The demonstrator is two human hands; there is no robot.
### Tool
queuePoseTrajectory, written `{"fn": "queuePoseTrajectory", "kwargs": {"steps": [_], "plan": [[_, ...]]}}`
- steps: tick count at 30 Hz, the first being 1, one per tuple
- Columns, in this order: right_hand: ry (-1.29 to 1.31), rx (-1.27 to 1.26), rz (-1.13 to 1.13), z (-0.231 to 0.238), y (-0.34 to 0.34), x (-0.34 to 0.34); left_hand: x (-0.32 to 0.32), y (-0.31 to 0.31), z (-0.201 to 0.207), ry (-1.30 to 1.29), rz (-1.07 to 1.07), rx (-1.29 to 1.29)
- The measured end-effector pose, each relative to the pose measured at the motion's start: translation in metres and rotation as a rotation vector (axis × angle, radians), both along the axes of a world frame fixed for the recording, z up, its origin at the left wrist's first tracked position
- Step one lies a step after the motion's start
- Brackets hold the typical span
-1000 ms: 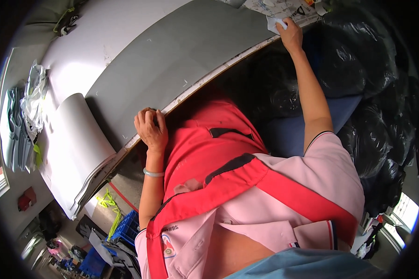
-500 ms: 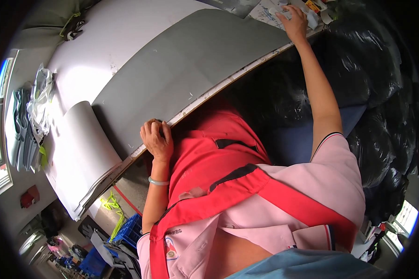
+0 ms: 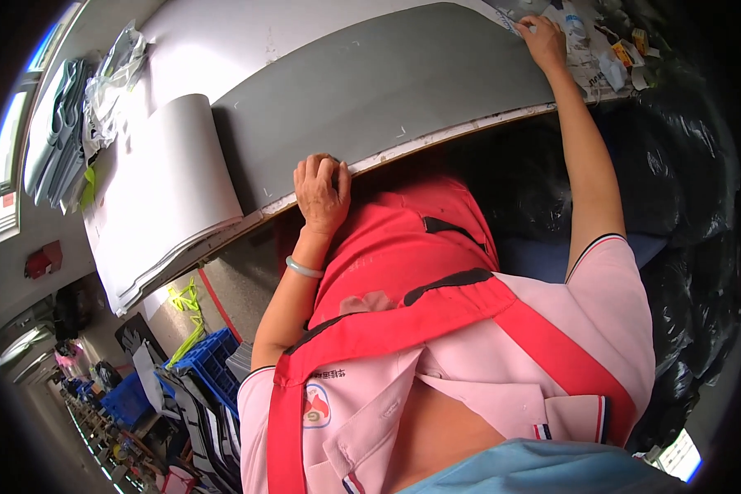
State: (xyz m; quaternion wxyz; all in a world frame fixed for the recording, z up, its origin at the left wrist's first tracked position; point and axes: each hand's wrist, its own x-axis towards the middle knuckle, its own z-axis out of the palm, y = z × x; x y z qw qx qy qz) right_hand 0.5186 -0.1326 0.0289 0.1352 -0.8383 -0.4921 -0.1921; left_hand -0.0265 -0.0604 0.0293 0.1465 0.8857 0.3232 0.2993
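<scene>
A large dark grey sheet (image 3: 346, 90) with a curved far edge and small white marks lies along the front of the table. My left hand (image 3: 322, 198), a pale bangle on its wrist, is closed at the table's front edge by the sheet. Something dark shows between its curled fingers, too little to name. My right hand (image 3: 545, 45) reaches to the sheet's far right end with bent fingers drawn together. A thin pale strip shows by its fingertips; what they pinch is too small to make out.
A folded-over stack of white sheets (image 3: 181, 173) lies left of the grey sheet. Clear plastic wrap (image 3: 115, 86) and hanging grey pieces (image 3: 62, 132) are beyond. Small packets (image 3: 622, 53) clutter the right corner. Black plastic bags (image 3: 683, 189) crowd the right side; a blue crate (image 3: 210, 362) stands lower left.
The view has turned and shifted. My right hand has moved from the papers at the corner to the grey sheet's end, its fingers drawing together. My left hand stays closed at the table edge.
</scene>
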Motion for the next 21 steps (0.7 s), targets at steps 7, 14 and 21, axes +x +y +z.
{"fn": "queuePoseTrajectory", "kwargs": {"steps": [7, 14, 21], "plan": [[0.092, -0.248, -0.248, 0.019, -0.047, -0.017, -0.002, 0.003, 0.001, -0.056, -0.021, 0.017], [0.42, -0.069, -0.052, 0.005, -0.024, -0.047, -0.018, 0.003, 0.005, -0.172, -0.079, -0.14], [0.638, 0.078, 0.186, 0.018, 0.0, -0.127, -0.147, 0.007, 0.06, -0.553, 0.251, -0.602]]}}
